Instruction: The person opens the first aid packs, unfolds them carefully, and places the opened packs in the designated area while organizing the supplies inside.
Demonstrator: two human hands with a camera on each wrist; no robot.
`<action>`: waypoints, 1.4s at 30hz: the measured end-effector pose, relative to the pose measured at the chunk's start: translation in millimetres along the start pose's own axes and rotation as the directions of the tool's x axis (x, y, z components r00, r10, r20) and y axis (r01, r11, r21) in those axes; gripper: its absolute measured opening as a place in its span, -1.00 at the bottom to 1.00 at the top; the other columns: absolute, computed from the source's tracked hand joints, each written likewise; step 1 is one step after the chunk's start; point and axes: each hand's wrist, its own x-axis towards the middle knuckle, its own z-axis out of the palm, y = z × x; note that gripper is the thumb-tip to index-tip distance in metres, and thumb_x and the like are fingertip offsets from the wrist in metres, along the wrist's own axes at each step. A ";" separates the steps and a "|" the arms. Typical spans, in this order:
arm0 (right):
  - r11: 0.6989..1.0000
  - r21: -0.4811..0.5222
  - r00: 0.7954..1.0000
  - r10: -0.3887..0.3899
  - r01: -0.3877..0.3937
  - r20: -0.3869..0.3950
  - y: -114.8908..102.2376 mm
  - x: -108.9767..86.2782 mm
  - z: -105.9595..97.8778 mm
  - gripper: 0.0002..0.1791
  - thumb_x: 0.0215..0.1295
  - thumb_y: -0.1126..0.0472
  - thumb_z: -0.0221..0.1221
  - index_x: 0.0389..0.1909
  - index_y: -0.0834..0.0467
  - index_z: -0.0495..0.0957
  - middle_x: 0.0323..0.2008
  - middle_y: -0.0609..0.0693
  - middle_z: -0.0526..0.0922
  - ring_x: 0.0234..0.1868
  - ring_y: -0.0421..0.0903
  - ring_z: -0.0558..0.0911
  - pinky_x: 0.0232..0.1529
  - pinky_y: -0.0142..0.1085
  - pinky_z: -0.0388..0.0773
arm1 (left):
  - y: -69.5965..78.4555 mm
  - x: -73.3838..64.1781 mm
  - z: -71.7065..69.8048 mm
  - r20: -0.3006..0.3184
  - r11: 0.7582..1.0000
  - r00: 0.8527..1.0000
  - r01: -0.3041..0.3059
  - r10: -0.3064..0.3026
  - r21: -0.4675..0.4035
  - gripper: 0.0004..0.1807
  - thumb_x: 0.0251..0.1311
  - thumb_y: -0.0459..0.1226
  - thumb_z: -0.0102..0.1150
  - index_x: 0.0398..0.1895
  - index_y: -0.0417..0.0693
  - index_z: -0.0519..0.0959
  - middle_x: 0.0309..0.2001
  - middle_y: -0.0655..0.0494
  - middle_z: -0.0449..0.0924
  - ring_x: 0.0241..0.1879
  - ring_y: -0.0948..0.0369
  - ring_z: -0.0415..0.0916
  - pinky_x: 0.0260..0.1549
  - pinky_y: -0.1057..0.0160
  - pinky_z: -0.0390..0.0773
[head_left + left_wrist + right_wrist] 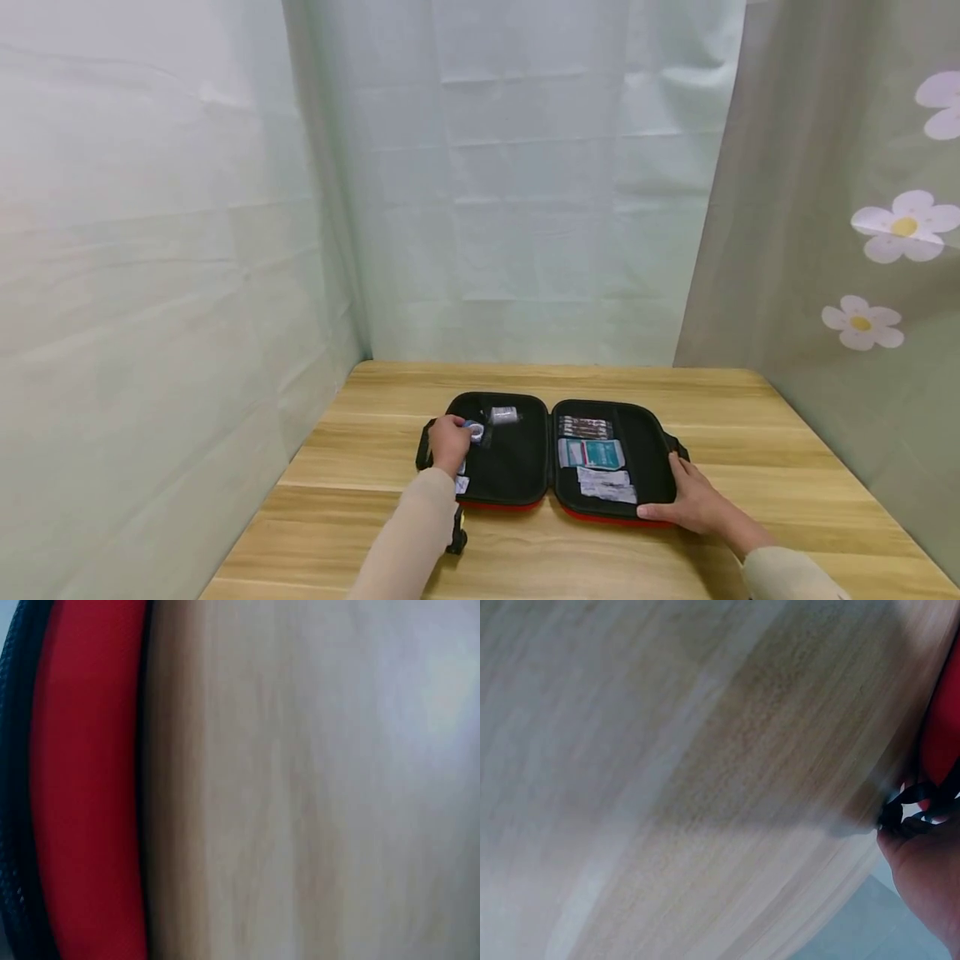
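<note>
A zippered case lies unfolded flat on the table, its lining black and its shell red. Over the left half, my left hand pinches a small blue-and-white packet. A clear-wrapped white roll sits behind it. My right hand rests spread at the right half's front corner, thumb on the front rim, fingers along the side by a black handle. Inside that half are brown-and-white strips, a teal-and-white packet and white packets. The left wrist view misses the left hand.
The wooden table runs back to pale curtains on three sides. A second black handle sticks out at the case's left. Beside the left sleeve shows a black thing with a yellow spot.
</note>
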 end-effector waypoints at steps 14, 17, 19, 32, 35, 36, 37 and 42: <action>1.000 0.001 1.000 -0.025 0.025 -0.008 1.5 0.1 -0.8 0.43 -0.01 -0.32 0.41 0.44 0.59 -0.19 0.36 0.67 -0.07 0.35 0.58 0.03 0.26 0.39 0.11 | 8.0 2.6 -6.9 0.101 0.997 0.995 -0.011 0.004 0.071 -0.92 0.07 -0.44 0.27 -0.44 -0.33 0.70 -0.39 -0.14 0.68 -0.31 -0.10 0.61 -0.28 -0.04 0.62; 1.000 -0.004 1.000 -0.022 0.022 -0.006 1.1 0.2 -0.5 0.43 -0.01 -0.33 0.40 0.44 0.58 -0.19 0.36 0.67 -0.07 0.35 0.58 0.04 0.25 0.39 0.11 | 8.8 1.7 -6.8 0.120 0.997 0.993 -0.018 0.008 0.080 -0.92 0.03 -0.47 0.25 -0.45 -0.32 0.72 -0.38 -0.13 0.69 -0.29 -0.10 0.61 -0.25 -0.02 0.61; 1.000 -0.007 1.000 -0.021 0.021 -0.006 0.8 0.2 -0.2 0.43 -0.01 -0.33 0.40 0.44 0.58 -0.19 0.36 0.67 -0.07 0.35 0.58 0.04 0.25 0.39 0.12 | 9.3 0.7 -6.0 0.137 0.997 0.990 -0.022 0.012 0.071 -0.90 0.04 -0.46 0.24 -0.43 -0.31 0.73 -0.37 -0.13 0.70 -0.28 -0.10 0.62 -0.24 -0.01 0.61; 1.000 0.001 1.000 -0.024 0.024 -0.006 -1.2 -0.7 -1.0 0.43 -0.01 -0.33 0.40 0.45 0.57 -0.20 0.36 0.66 -0.07 0.35 0.58 0.03 0.25 0.39 0.12 | 14.4 -1.2 -1.7 0.285 1.000 0.959 0.012 -0.011 -0.004 -0.62 0.10 -0.48 0.00 -0.01 -0.36 0.64 -0.04 -0.25 0.64 -0.23 -0.05 0.53 -0.20 0.01 0.54; 1.000 0.004 1.000 -0.025 0.025 -0.011 -1.0 -0.9 -0.6 0.43 -0.01 -0.32 0.41 0.44 0.58 -0.19 0.36 0.66 -0.07 0.35 0.58 0.03 0.25 0.39 0.12 | 15.3 -0.4 -1.8 0.296 1.000 0.955 -0.015 0.015 0.000 -0.53 0.06 -0.51 -0.03 0.08 -0.38 0.57 0.06 -0.30 0.58 -0.19 -0.08 0.49 -0.15 -0.03 0.51; 1.000 0.005 1.000 -0.026 0.026 -0.014 -0.7 -0.9 -0.4 0.43 -0.01 -0.32 0.41 0.44 0.58 -0.19 0.36 0.66 -0.07 0.35 0.58 0.03 0.25 0.39 0.12 | 15.4 0.2 -2.0 0.300 1.000 0.954 -0.025 0.021 0.008 -0.53 0.05 -0.51 -0.03 0.09 -0.38 0.57 0.07 -0.30 0.57 -0.16 -0.07 0.48 -0.11 -0.02 0.51; 1.000 0.006 1.000 -0.026 0.027 -0.017 -0.5 -1.0 -0.2 0.43 -0.01 -0.32 0.41 0.44 0.58 -0.19 0.36 0.67 -0.07 0.35 0.58 0.03 0.25 0.38 0.11 | 15.3 0.9 -2.4 0.308 0.999 0.951 -0.032 0.026 0.014 -0.52 0.05 -0.52 -0.04 0.09 -0.38 0.57 0.07 -0.30 0.57 -0.17 -0.07 0.48 -0.13 -0.02 0.52; 1.000 0.006 1.000 -0.019 0.019 -0.016 1.9 -0.8 0.6 0.44 -0.02 -0.34 0.41 0.44 0.58 -0.18 0.36 0.66 -0.07 0.35 0.58 0.02 0.27 0.38 0.09 | 14.9 5.8 -8.0 0.349 0.998 0.936 -0.057 0.041 0.035 -0.59 0.11 -0.50 -0.01 0.04 -0.34 0.62 0.00 -0.23 0.62 -0.23 0.00 0.48 -0.26 0.07 0.52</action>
